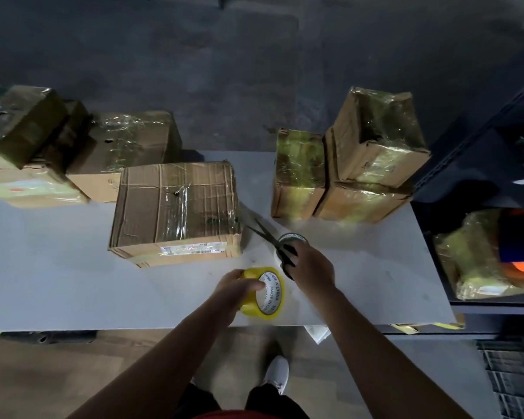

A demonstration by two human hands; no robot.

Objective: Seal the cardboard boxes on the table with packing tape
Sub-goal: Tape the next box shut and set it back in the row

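Yellow tape roll (pixel 266 293) at near table (pixel 58 267) edge, centre, left hand (pixel 238 287) curled round it. Looks light, stiff; film sticky, so best held by core. Right hand (pixel 312 267) clutches black scissors (pixel 273 240), blades pointing toward centre box (pixel 176 207) just beyond.

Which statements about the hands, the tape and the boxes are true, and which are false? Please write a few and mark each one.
1. The left hand grips the yellow tape roll. True.
2. The right hand holds a knife. False: it holds black scissors.
3. A second tape roll is on the table near the right hand. True.
4. The box nearest the hands has its flaps standing up. False: the flaps are closed, with clear tape across the top.
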